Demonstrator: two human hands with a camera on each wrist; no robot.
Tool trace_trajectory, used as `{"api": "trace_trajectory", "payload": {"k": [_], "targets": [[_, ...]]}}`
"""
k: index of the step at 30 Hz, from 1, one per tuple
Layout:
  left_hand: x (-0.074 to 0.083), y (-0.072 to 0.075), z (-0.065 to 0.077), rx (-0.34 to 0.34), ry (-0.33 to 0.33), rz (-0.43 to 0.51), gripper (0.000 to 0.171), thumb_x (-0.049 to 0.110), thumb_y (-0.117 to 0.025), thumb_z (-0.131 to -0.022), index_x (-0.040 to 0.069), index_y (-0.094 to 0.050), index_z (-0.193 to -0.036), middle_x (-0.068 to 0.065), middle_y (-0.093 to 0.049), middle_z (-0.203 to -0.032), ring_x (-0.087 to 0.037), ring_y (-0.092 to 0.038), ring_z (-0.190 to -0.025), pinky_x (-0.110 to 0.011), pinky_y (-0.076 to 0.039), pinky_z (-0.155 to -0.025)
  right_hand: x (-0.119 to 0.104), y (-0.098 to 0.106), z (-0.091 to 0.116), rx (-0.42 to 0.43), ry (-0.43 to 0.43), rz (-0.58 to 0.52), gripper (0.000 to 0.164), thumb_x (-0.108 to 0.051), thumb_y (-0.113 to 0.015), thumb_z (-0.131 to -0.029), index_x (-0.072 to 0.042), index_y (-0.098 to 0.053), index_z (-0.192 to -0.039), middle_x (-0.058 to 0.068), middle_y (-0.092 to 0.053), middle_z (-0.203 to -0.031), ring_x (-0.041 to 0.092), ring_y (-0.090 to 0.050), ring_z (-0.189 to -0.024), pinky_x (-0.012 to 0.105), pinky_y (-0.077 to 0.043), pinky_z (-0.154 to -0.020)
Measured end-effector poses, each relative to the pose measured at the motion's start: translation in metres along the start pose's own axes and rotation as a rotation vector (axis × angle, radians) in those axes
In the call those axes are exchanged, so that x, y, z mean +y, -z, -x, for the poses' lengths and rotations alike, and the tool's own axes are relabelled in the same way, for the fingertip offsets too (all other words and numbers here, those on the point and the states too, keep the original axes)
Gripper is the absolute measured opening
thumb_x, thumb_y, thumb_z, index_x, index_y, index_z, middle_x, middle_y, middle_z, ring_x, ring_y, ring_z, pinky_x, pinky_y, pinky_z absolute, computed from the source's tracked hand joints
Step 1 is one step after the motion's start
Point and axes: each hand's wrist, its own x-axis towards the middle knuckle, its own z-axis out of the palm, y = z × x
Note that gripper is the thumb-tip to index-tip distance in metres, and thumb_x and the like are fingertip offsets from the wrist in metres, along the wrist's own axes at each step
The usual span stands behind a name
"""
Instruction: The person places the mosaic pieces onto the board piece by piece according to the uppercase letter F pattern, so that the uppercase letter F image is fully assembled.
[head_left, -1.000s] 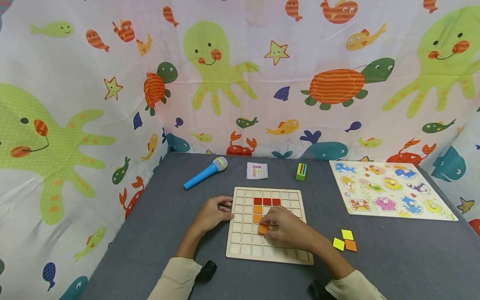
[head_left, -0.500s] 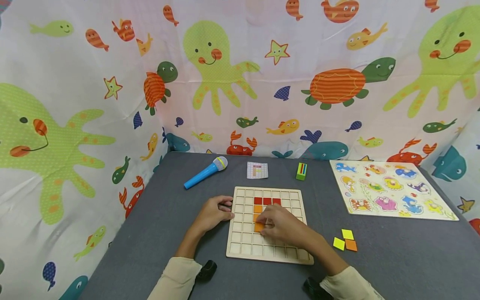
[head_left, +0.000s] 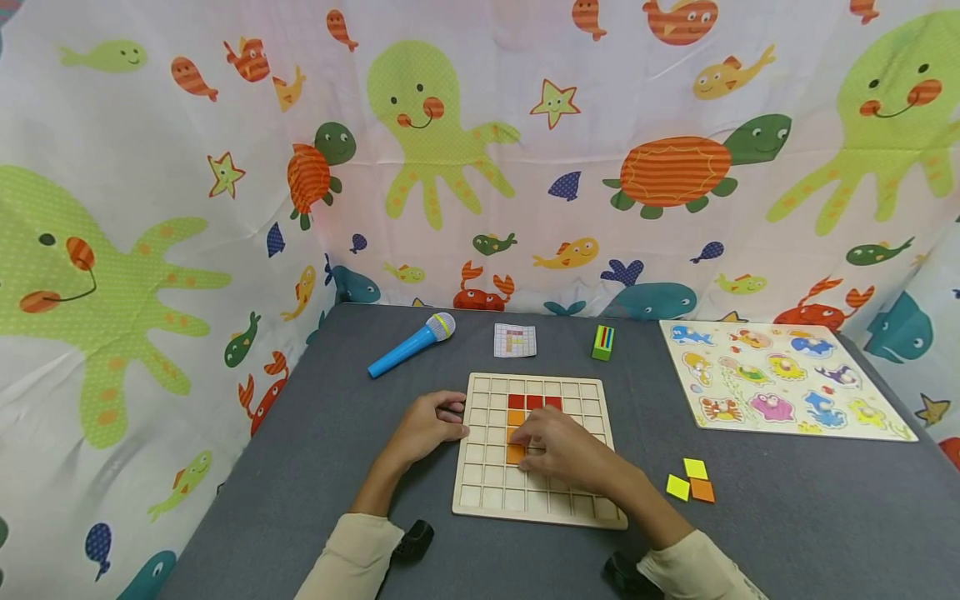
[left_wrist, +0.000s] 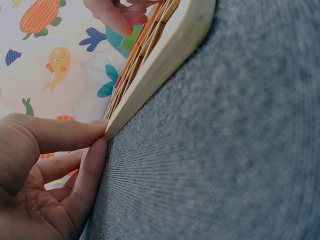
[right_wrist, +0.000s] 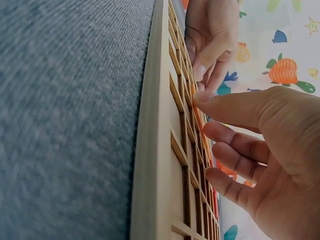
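Observation:
A wooden grid board (head_left: 491,492) lies on the dark cloth, with a row of red tiles (head_left: 533,403) and a column of orange tiles under its left end. My left hand (head_left: 425,425) pinches the board's left edge between thumb and index finger; the left wrist view shows both fingertips (left_wrist: 97,150) meeting there. Over the middle of the board is my right hand (head_left: 566,450), its thumb and index finger at the lowest orange tile (head_left: 515,455), which lines up with the column. The right wrist view shows the thumb (right_wrist: 205,97) against the orange, other fingers loosely bent.
Two yellow tiles (head_left: 677,487) and one orange tile (head_left: 701,490) lie right of the board. Behind it are a blue toy microphone (head_left: 401,354), a pattern card (head_left: 515,342) and a small green box (head_left: 602,343). A sea-animal puzzle (head_left: 787,408) lies at the right.
My right hand has shifted slightly left with the orange tile, which now sits squarely in the column under the other orange tiles. My left hand has stayed at the board's edge.

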Motion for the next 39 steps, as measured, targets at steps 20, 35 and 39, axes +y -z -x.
{"api": "trace_trajectory", "payload": {"k": [20, 35, 39], "targets": [[0.001, -0.002, 0.001, 0.013, 0.001, -0.013, 0.053, 0.004, -0.083, -0.084, 0.002, -0.069, -0.135, -0.009, -0.07, -0.117, -0.019, -0.072, -0.101, -0.039, -0.061, -0.089, 0.018, 0.024, 0.036, 0.044, -0.059, -0.05, 0.029, -0.019, -0.083, -0.092, -0.011, -0.078, -0.119, -0.003, -0.072, -0.109, 0.016, -0.064, -0.1, 0.035, -0.056, -0.086], [0.0, -0.001, 0.001, 0.014, 0.002, -0.017, 0.053, 0.006, -0.083, -0.086, 0.003, -0.069, -0.136, -0.009, -0.07, -0.119, -0.02, -0.072, -0.103, -0.04, -0.061, -0.091, 0.042, 0.047, 0.086, 0.09, -0.148, 0.017, 0.033, -0.028, -0.086, -0.09, -0.014, -0.077, -0.119, -0.009, -0.068, -0.106, 0.009, -0.059, -0.094, 0.031, -0.053, -0.081], [0.001, -0.001, 0.001, 0.007, 0.0, -0.017, 0.053, 0.006, -0.083, -0.086, 0.003, -0.069, -0.137, -0.01, -0.07, -0.119, -0.021, -0.072, -0.103, -0.04, -0.061, -0.091, 0.049, 0.051, 0.099, 0.12, -0.167, 0.012, 0.034, -0.029, -0.088, -0.088, -0.015, -0.077, -0.118, -0.01, -0.069, -0.106, 0.009, -0.063, -0.095, 0.031, -0.056, -0.081]]}}
